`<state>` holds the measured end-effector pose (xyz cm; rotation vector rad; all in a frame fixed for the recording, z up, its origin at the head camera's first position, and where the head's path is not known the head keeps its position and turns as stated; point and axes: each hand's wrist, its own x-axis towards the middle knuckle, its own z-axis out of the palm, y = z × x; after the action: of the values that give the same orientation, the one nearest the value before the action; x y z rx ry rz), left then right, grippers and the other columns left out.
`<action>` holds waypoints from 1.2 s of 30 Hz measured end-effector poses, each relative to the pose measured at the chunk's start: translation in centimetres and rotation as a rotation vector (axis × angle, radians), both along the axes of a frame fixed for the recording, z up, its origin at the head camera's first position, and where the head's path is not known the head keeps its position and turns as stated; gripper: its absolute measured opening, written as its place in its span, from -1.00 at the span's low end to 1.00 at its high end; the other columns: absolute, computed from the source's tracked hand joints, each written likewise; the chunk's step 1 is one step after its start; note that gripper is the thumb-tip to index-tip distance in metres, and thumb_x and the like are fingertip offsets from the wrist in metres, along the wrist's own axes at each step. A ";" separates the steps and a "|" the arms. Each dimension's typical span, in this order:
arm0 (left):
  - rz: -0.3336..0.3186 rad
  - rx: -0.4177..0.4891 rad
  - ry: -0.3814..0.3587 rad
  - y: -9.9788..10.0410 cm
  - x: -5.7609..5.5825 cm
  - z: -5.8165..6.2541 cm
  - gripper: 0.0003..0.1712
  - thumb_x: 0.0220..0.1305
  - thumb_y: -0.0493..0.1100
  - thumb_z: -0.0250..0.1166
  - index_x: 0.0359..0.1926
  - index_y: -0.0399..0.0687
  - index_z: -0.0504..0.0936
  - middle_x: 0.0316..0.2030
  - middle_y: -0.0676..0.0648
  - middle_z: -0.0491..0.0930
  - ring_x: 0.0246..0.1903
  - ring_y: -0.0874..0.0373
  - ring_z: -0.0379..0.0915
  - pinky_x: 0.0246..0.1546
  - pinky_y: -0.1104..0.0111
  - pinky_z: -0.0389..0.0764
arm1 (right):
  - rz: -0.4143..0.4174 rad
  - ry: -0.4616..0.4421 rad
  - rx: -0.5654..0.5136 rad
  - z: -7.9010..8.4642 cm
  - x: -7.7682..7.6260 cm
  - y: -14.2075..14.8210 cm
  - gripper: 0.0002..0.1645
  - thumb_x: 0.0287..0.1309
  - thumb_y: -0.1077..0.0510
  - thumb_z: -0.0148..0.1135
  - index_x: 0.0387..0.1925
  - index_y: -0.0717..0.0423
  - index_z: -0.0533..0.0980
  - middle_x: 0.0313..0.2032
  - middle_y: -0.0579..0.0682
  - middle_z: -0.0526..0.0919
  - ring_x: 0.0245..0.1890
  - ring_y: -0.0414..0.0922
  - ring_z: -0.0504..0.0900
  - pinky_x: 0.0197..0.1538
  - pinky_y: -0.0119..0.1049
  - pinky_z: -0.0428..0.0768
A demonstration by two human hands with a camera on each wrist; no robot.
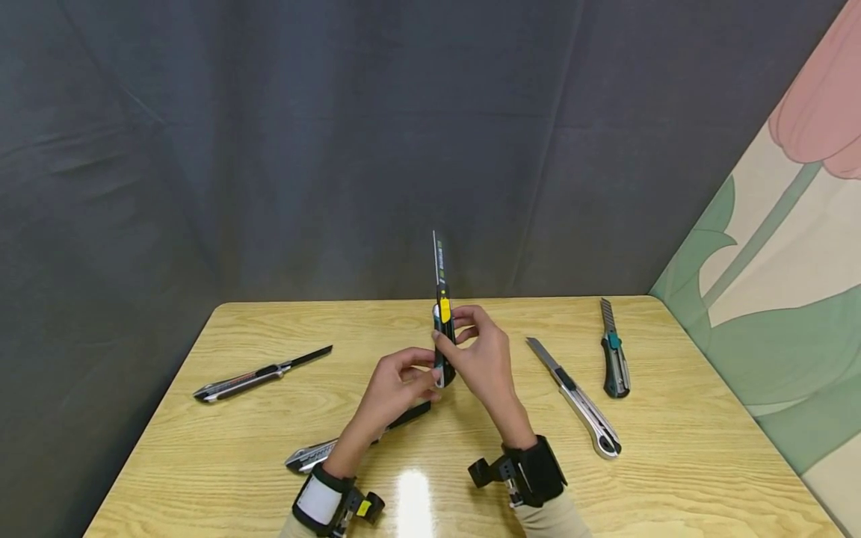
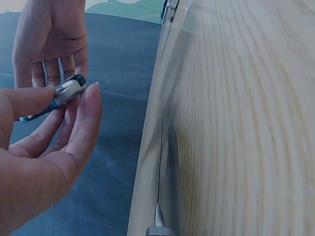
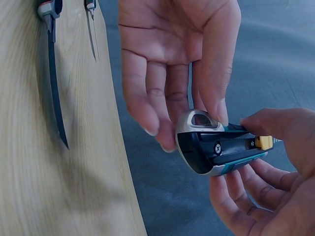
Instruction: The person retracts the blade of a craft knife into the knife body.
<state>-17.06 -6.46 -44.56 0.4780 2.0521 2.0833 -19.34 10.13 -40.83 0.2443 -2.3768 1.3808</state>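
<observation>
A black and teal snap-off utility knife with a yellow slider stands upright over the table, its long blade pointing up. My right hand grips the handle below the slider, thumb on the near side. At the handle's lower end, my left hand pinches with thumb and fingers. The right wrist view shows the silver-rimmed butt of the knife between both hands, with the left thumb on its side. Under the left forearm lies a silver utility knife with a dark blade, partly hidden.
On the wooden table, another dark-bladed utility knife lies at the left. To the right are a silver utility knife and a black and teal one. A dark curtain hangs behind the table, a flowered one at right.
</observation>
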 end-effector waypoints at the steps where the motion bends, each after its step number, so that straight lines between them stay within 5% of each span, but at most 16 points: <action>1: 0.002 0.014 -0.010 0.0 0.0 0.0 -0.70 0.24 -0.19 0.26 0.01 -0.07 0.57 -0.04 -0.22 0.55 -0.24 -0.12 0.60 -0.20 -0.02 0.71 | -0.003 0.001 -0.003 0.0 0.0 0.0 -0.50 -0.07 -0.08 0.43 -0.09 0.01 0.51 -0.29 -0.01 0.66 -0.40 -0.10 0.57 -0.45 -0.22 0.61; 11: 0.027 0.043 -0.051 0.5 0.1 0.1 -0.67 0.20 -0.25 0.29 0.01 -0.16 0.57 -0.04 -0.30 0.55 -0.21 -0.07 0.59 -0.11 -0.14 0.64 | -0.015 -0.024 -0.025 0.1 0.1 -0.2 -0.51 -0.12 -0.03 0.46 -0.11 -0.04 0.50 -0.32 -0.03 0.64 -0.40 -0.12 0.56 -0.45 -0.22 0.60; 21: 0.020 0.001 -0.060 0.4 1.1 2.5 -0.66 0.20 -0.36 0.24 0.02 -0.34 0.52 -0.08 -0.38 0.55 -0.16 -0.09 0.55 -0.11 -0.01 0.69 | 0.022 -0.038 -0.091 0.1 0.1 -0.3 -0.53 -0.11 0.04 0.47 -0.10 -0.03 0.51 -0.24 -0.02 0.64 -0.34 -0.12 0.59 -0.35 -0.16 0.66; 26: 0.032 0.017 -0.062 0.2 1.2 2.7 -0.68 0.23 -0.37 0.21 0.02 -0.37 0.50 -0.06 -0.38 0.54 -0.15 -0.14 0.53 -0.19 0.12 0.73 | 0.029 -0.066 -0.133 0.4 0.1 0.0 -0.52 -0.10 0.01 0.47 -0.11 0.01 0.52 -0.26 0.03 0.64 -0.36 -0.11 0.59 -0.34 -0.13 0.65; 36: 0.089 -0.073 0.010 0.3 1.3 2.8 -0.71 0.23 -0.32 0.22 -0.02 -0.28 0.56 -0.04 -0.27 0.56 -0.11 -0.08 0.52 -0.08 0.04 0.66 | 0.063 -0.066 -0.171 2.4 1.2 0.0 -0.60 -0.04 0.15 0.43 -0.14 0.22 0.56 -0.25 0.18 0.64 -0.34 0.02 0.60 -0.24 -0.01 0.65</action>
<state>-15.78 -6.16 -41.73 0.3931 2.1847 2.0496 -18.19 10.18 -38.39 0.2317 -2.3039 1.6347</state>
